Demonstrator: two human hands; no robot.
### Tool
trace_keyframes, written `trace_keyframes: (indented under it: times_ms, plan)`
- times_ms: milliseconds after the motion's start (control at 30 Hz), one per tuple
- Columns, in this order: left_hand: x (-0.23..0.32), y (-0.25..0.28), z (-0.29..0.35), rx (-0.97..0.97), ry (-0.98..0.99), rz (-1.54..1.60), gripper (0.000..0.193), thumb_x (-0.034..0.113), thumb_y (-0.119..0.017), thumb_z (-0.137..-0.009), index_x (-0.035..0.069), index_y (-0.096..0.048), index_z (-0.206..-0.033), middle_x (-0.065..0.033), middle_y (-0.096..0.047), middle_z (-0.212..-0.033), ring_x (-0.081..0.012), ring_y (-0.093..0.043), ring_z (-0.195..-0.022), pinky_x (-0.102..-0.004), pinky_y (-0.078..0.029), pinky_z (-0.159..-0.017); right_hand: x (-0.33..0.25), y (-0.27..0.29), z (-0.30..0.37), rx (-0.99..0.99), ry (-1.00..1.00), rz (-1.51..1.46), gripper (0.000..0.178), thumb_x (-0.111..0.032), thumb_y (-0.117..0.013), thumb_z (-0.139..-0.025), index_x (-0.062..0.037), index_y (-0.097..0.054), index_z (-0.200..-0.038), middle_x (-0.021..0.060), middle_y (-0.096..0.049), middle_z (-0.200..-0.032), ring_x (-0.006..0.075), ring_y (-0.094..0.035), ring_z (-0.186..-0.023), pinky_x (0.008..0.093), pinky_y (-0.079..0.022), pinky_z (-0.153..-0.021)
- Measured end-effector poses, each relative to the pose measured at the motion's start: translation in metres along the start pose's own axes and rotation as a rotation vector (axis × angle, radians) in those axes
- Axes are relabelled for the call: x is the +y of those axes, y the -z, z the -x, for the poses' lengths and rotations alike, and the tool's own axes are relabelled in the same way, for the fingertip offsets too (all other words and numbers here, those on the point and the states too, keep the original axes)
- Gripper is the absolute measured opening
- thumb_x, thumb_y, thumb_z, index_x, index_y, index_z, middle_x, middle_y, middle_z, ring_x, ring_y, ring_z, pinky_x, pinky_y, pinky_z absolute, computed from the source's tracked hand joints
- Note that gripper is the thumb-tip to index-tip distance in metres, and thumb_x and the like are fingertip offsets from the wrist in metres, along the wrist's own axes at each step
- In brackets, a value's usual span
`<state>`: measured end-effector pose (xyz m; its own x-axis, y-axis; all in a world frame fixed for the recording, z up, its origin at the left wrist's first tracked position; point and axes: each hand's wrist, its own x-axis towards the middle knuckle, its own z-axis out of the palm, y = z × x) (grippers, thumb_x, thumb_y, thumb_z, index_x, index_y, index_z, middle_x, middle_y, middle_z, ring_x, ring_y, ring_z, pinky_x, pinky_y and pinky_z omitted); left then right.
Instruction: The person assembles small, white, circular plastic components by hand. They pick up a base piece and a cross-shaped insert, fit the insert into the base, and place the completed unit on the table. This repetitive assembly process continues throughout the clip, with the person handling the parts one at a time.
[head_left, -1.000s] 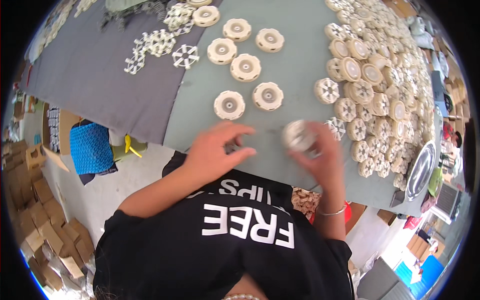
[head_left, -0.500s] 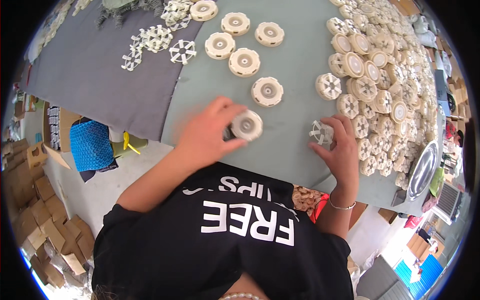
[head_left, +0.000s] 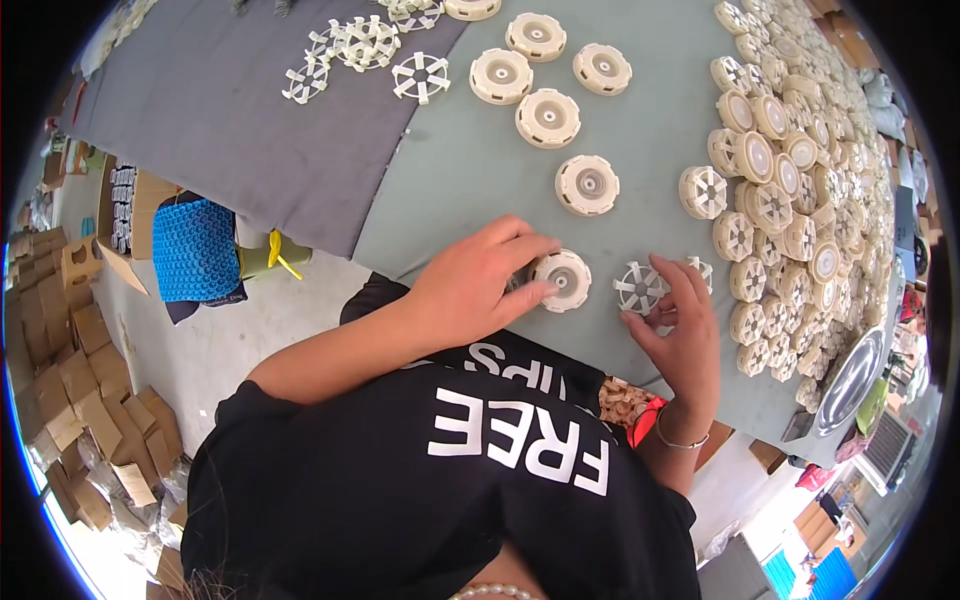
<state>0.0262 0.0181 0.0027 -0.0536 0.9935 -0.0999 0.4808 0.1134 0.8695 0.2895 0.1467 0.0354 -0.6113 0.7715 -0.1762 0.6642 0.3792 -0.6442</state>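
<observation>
so the left hand (head_left: 480,275) has thumb and fingers clamped on the left edge of a cream disc (head_left: 564,281), which sits face up over the green cloth (head_left: 455,175) right in front of the person. The right hand (head_left: 685,325) is just beside it, thumb and fingers curled round the right side of a pale spoked ring (head_left: 638,288), though I honestly can't tell if they're pinching it or only touching. Disc and ring are near each other but apart. Beyond the hands there's a bunch of loose discs (head_left: 548,119) lying face up, more open rings (head_left: 420,78) over on the grey cloth (head_left: 290,160), and a huge pile of wheels (head_left: 770,205) off to the right
</observation>
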Motion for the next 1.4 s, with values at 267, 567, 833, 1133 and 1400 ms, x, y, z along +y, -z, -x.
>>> trace_keyframes:
  times_ms: [267,567,833,1133,1400]
  plan:
    - [0.002,-0.003,-0.009,0.039,0.031,0.028,0.03,0.023,-0.071,-0.101,0.007,-0.072,-0.126,-0.0107,-0.066,-0.103,-0.0263,-0.067,-0.095,-0.0387,-0.053,-0.083,-0.012,0.0,-0.002,0.031,0.094,-0.128,0.062,0.0,-0.089,-0.073,-0.0045,-0.07,-0.131,0.0079,-0.067,-0.119,0.0128,-0.066,-0.073,0.0289,-0.06,-0.069]
    - [0.003,0.003,-0.006,0.014,0.041,0.088,0.038,0.024,-0.078,-0.095,0.006,-0.072,-0.128,-0.01,-0.068,-0.102,-0.0269,-0.068,-0.095,-0.0388,-0.054,-0.083,-0.04,-0.028,-0.022,-0.117,0.286,-0.112,0.06,-0.008,-0.092,-0.076,-0.0058,-0.071,-0.132,0.0075,-0.066,-0.122,0.0179,-0.068,-0.077,0.0319,-0.059,-0.069]
    - [0.001,0.001,-0.008,-0.026,0.016,-0.005,0.045,0.024,-0.083,-0.087,0.008,-0.073,-0.127,-0.0099,-0.067,-0.104,-0.0293,-0.067,-0.097,-0.0406,-0.054,-0.086,-0.032,-0.038,-0.012,-0.133,0.205,-0.178,0.063,-0.016,-0.09,-0.08,-0.0063,-0.067,-0.138,0.0114,-0.066,-0.129,0.0281,-0.075,-0.096,0.0371,-0.063,-0.08]
    - [0.019,-0.005,-0.017,-0.077,0.06,-0.118,0.051,0.012,-0.086,-0.075,0.006,-0.075,-0.124,-0.0117,-0.067,-0.105,-0.0302,-0.068,-0.1,-0.0406,-0.054,-0.089,0.0,-0.061,-0.008,-0.116,0.361,-0.236,0.061,-0.026,-0.083,-0.088,-0.0093,-0.06,-0.142,0.0137,-0.062,-0.135,0.0373,-0.064,-0.121,0.0447,-0.055,-0.099]
    - [0.009,-0.004,-0.023,-0.096,-0.026,-0.102,0.055,0.009,-0.09,-0.069,0.005,-0.075,-0.122,-0.0073,-0.066,-0.1,-0.0214,-0.065,-0.088,-0.0348,-0.052,-0.08,0.002,-0.053,-0.001,-0.089,0.38,-0.22,0.069,-0.021,-0.091,-0.076,-0.0082,-0.061,-0.137,0.0123,-0.062,-0.134,0.0348,-0.064,-0.119,0.0454,-0.054,-0.101]
